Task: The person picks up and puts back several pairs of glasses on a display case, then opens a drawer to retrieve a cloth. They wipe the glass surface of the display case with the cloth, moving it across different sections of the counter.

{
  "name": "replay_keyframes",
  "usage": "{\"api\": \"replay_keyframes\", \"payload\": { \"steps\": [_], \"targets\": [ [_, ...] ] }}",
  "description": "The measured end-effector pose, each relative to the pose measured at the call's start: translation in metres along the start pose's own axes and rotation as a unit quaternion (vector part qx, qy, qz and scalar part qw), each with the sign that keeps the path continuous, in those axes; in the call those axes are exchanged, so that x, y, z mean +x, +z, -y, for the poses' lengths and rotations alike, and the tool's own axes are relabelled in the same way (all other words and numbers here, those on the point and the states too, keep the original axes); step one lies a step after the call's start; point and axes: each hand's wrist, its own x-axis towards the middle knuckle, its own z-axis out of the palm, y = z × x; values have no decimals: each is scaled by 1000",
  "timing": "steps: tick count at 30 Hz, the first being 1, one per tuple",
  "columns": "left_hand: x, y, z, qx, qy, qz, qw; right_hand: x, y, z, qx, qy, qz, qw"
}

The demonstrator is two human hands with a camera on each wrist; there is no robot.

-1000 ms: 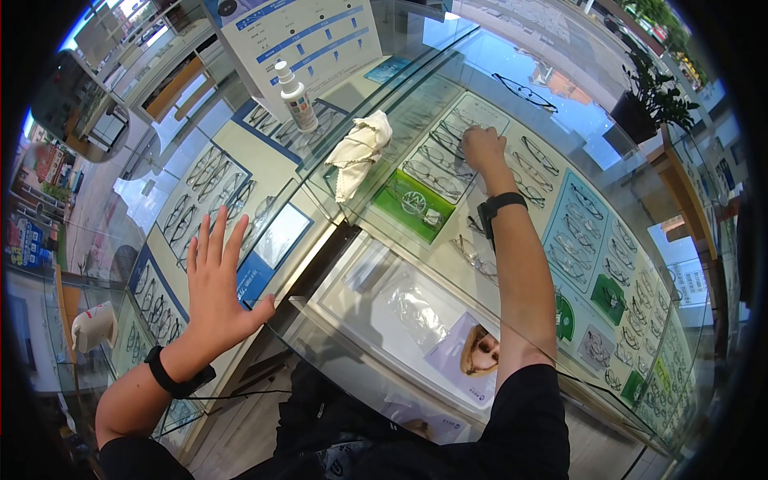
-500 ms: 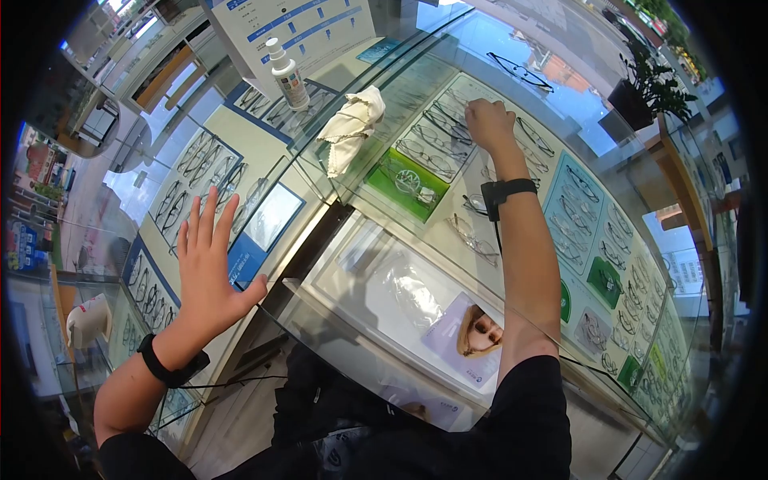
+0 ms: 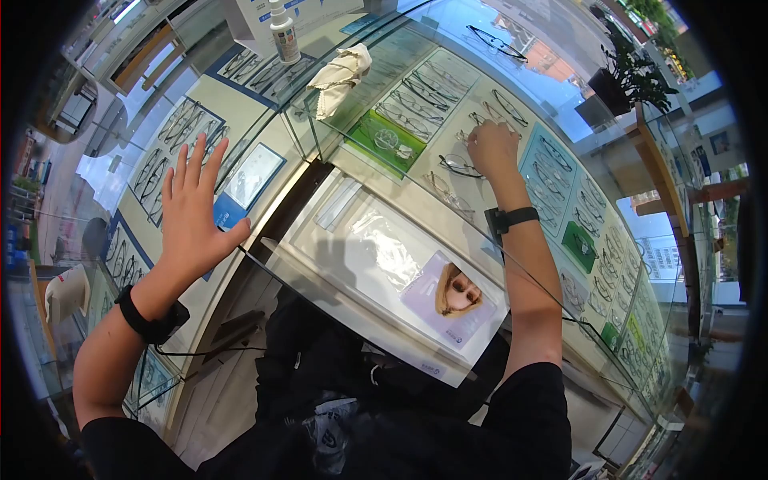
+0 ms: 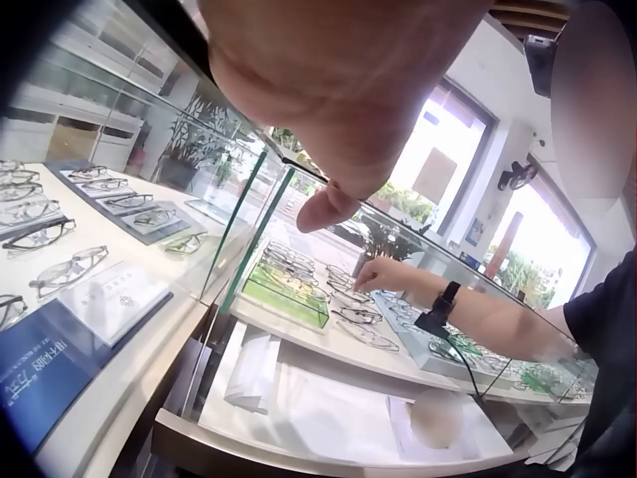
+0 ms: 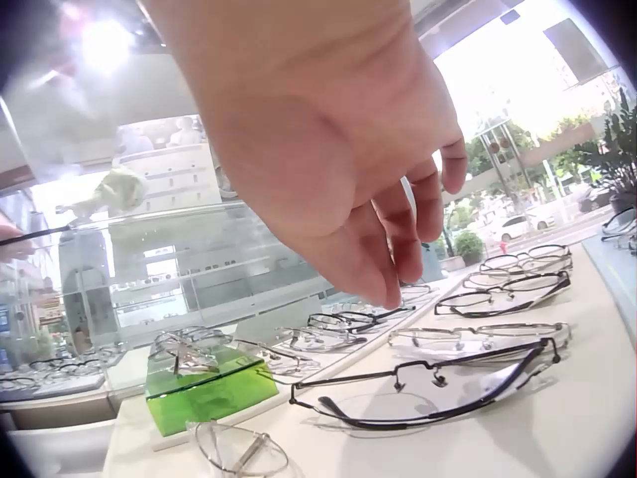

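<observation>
My left hand (image 3: 192,216) is spread flat above the left glass counter, fingers straight, holding nothing. Inside the right display case, my right hand (image 3: 494,150) hangs over the rows of eyeglasses with loosely bent fingers. The right wrist view shows nothing between the thumb and fingers (image 5: 403,244). Beneath that hand, on the pale shelf, lies a pair of black-framed eyeglasses (image 5: 428,388), with thin metal-framed eyeglasses (image 5: 478,337) just behind. A green display block (image 5: 209,388) bearing eyeglasses stands to their left.
A crumpled cream cloth (image 3: 340,80) lies on the glass edge near a white spray bottle (image 3: 283,34). Below, an open drawer (image 3: 320,240) holds clear plastic packets and a purple card (image 3: 448,300). Upright glass panes border the case. A potted plant (image 3: 632,76) stands at far right.
My right hand has drawn back from the far tray of eyeglasses toward the nearer ones. The head view has shifted, so the counter sits higher in it. The left hand keeps its spread pose.
</observation>
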Motion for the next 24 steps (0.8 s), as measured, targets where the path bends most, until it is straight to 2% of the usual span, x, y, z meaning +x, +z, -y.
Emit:
{"api": "replay_keyframes", "payload": {
  "steps": [2,5,15,17,18,20,24],
  "targets": [
    [0,0,-1,-1,-2,-1,1000,-15,-9,-4,12,-5,54,998],
    [-1,-1,-1,-2,-4,-2,1000,-26,-9,-6,25,4,81,996],
    [-1,-3,-3,-6,-11,3,1000,-34,0,-9,23,10,114,993],
    [-1,-4,-4,-7,-15,11,1000,-38,6,-13,43,-33,63,997],
    [-1,-4,-4,-8,-19,18,1000,-39,9,-15,43,-32,62,997],
    [0,-4,-4,-4,-16,11,1000,-40,7,-11,88,5,107,990],
    [0,0,-1,3,-8,0,1000,-44,10,-8,75,-7,143,987]
  ]
}}
